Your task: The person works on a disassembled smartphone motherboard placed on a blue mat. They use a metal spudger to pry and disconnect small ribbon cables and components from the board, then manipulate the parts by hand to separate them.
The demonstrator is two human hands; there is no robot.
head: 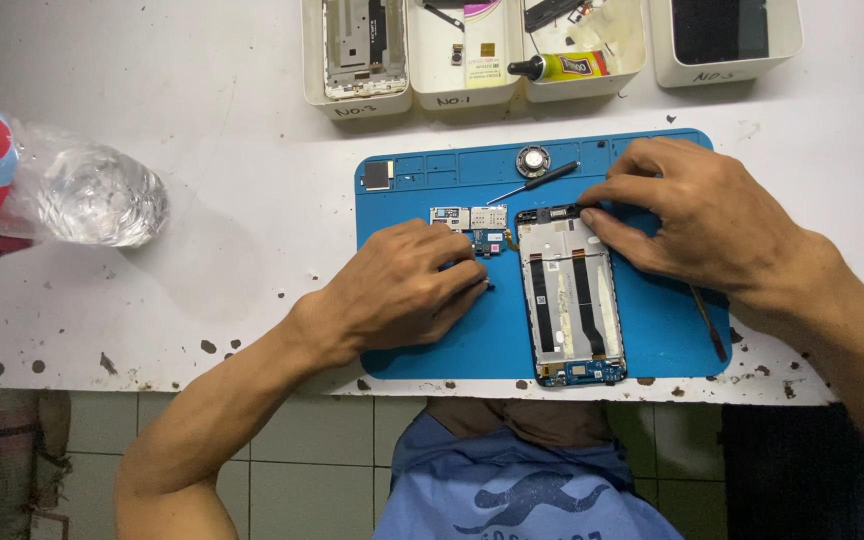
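The right hand pinches a small part at the top edge of the opened phone on the blue mat. The left hand, loosely curled, presses the circuit board just left of it. Steadying both keeps fingertip work precise.

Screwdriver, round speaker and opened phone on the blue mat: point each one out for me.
Screwdriver [537, 181], head view, on the middle of its black handle.
Round speaker [532, 158], head view, on its centre.
Opened phone [570, 300], head view, on the metal plate between the two black strips.
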